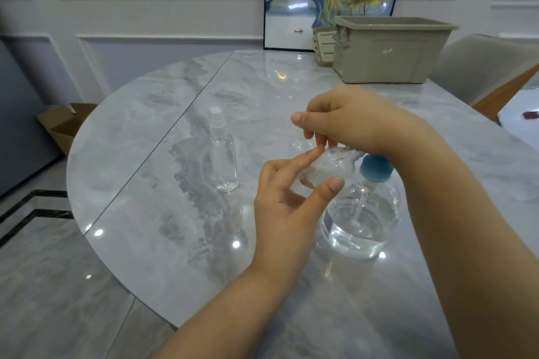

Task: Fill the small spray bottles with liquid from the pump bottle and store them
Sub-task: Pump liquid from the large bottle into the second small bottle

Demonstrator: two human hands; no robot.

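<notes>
left hand (287,204) grips a small spray bottle (326,167) — right hand (344,122) pinches its top.

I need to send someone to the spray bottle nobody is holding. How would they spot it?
On the round marble table, look left of the two hands, away from the beige bin at the far edge. The spray bottle stands upright alone there: clear, slim, with a whitish capped top, unlike the wide blue-collared pump bottle.
</notes>
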